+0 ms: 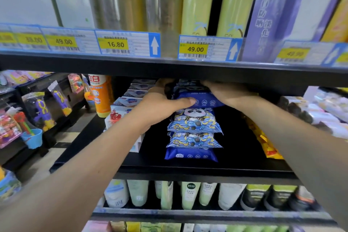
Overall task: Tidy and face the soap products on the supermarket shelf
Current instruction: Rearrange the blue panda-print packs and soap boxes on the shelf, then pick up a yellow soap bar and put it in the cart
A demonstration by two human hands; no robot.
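Left hand [160,103] and right hand [228,92] both grip one dark-blue soap pack [199,99], thumb across its front, fingers curled behind, held above the row toward the back of the black shelf [235,154]. Below it three more packs: two panda-print packs [194,128], one blue pack [191,154] nearest the front edge. White boxed soaps [130,100] stacked just left; yellow packets [263,141] right.
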